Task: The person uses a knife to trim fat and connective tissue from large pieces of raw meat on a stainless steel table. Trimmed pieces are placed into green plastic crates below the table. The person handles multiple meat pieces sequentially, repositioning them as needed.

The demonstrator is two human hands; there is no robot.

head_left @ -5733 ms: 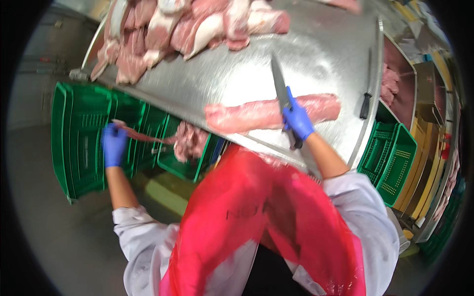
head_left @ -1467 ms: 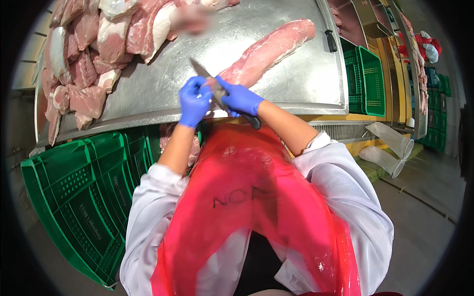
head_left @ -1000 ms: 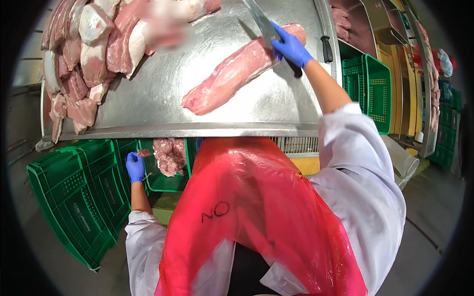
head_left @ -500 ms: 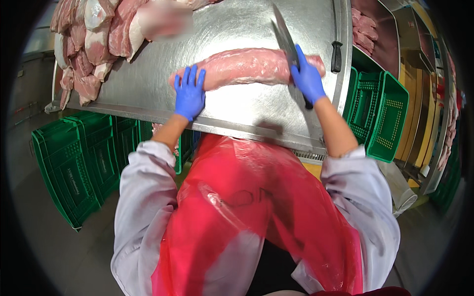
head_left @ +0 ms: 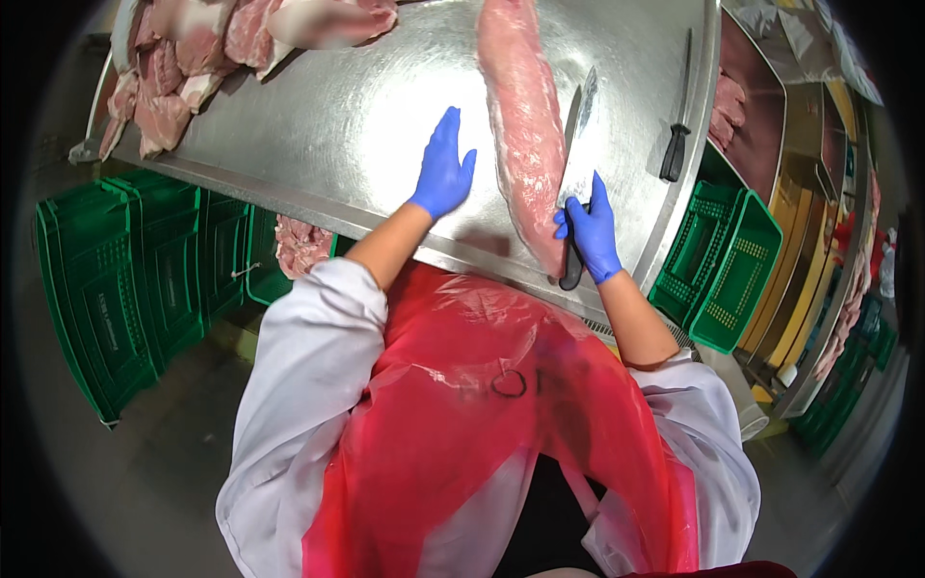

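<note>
On the steel table (head_left: pixel 318 125), a long pork loin (head_left: pixel 525 125) lies lengthwise: likely heavy, limp, slick; best pinned flat mid-length. Left hand (head_left: pixel 443 173) rests open, flat beside it, holding nothing. Right hand (head_left: pixel 590 229) is fisted round the boning knife (head_left: pixel 576 144), blade alongside the meat.

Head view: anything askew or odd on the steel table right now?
One thing: the near end of the long meat cut reaches the steel table front edge. The right hand holds the knife alongside it; the left hand lies flat. A second knife lies apart.
</note>
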